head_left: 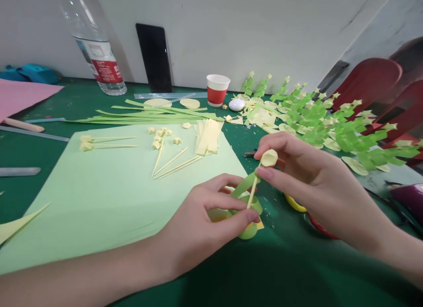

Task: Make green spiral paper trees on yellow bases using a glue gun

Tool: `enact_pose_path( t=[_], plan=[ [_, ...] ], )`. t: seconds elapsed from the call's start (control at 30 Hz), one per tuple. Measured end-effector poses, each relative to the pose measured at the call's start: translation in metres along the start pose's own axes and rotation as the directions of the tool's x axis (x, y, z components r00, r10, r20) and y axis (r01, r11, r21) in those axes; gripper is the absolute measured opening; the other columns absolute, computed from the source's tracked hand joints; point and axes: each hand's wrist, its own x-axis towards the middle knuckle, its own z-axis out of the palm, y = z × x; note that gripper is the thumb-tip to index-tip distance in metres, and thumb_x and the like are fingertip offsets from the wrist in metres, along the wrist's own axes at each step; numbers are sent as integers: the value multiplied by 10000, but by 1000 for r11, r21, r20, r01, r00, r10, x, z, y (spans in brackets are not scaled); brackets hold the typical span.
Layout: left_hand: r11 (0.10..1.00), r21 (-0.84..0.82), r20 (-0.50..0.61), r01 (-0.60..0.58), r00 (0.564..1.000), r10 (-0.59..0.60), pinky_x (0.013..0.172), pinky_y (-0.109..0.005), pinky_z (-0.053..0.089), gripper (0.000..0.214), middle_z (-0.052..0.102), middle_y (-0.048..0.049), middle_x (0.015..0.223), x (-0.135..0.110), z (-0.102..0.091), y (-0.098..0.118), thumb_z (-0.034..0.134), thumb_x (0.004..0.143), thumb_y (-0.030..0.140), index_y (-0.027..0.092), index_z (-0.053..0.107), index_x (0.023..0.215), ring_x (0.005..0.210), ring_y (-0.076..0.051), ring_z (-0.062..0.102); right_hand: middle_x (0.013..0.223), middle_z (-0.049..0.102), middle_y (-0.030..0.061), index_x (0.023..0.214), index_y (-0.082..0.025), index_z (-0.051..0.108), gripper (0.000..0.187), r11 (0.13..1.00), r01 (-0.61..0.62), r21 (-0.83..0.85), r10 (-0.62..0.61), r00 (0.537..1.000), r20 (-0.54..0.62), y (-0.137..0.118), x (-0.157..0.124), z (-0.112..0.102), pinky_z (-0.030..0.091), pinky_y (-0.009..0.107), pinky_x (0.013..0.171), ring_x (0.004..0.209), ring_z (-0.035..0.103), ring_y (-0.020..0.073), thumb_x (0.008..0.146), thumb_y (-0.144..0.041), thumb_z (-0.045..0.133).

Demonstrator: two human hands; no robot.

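My left hand (214,210) is closed, pinching the lower part of a toothpick (253,192) between thumb and fingers. A curled green paper strip (243,187) runs beside the toothpick and loops under these fingers. At the toothpick's top sits a pale yellow paper star (269,157). My right hand (297,166) is closed, its thumb and index finger around the star and upper toothpick. Whether it also grips the strip's upper end, I cannot tell. Loose paper stars (160,133), bare toothpicks (175,166) and two star-topped toothpicks (109,142) lie on a light green sheet (109,192).
Finished green paper pieces with stars (317,113) crowd the right back. Green strips (132,117), yellow strips (208,137), a paper cup (217,91), a phone (154,58) and a bottle (99,56) are behind the sheet. Scissors (295,203) lie under my right hand.
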Motion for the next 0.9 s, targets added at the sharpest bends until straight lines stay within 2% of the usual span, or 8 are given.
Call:
enact_pose_path(
  t=[0.23, 0.43, 0.63, 0.9],
  plan=[
    [995, 88, -21, -47, 999, 49, 737, -113, 431, 169, 580, -6, 959, -1, 0, -1, 576, 752, 182, 192, 722, 669, 878, -106, 560, 830, 453, -31, 742, -234, 493, 37, 998, 4, 65, -4, 1000, 9, -2, -3, 1, 417, 157, 641, 745, 445, 79, 769, -216, 511],
    [988, 142, -33, -63, 997, 68, 710, -113, 431, 186, 568, -6, 930, -1, 1, -2, 576, 749, 183, 186, 711, 622, 827, -94, 555, 808, 431, -34, 729, -230, 481, 53, 994, -26, 111, 25, 1000, 9, -3, -5, 2, 404, 149, 613, 720, 432, 73, 766, -211, 515],
    [990, 127, -55, -53, 997, 60, 732, -121, 430, 190, 570, 5, 917, -2, 2, -2, 574, 749, 187, 197, 705, 611, 834, -98, 551, 824, 437, -32, 783, -236, 481, 29, 999, -14, 50, 14, 1000, -5, -2, -6, 4, 407, 180, 614, 701, 440, 77, 777, -236, 509],
    [994, 113, -40, -13, 999, 18, 737, -157, 435, 188, 566, -8, 910, -1, 1, 1, 572, 752, 201, 189, 710, 625, 836, -120, 549, 859, 461, -19, 776, -242, 475, 43, 1000, -6, 25, 6, 1000, -18, 1, -5, 5, 423, 183, 639, 830, 460, 106, 772, -258, 515]
  ],
)
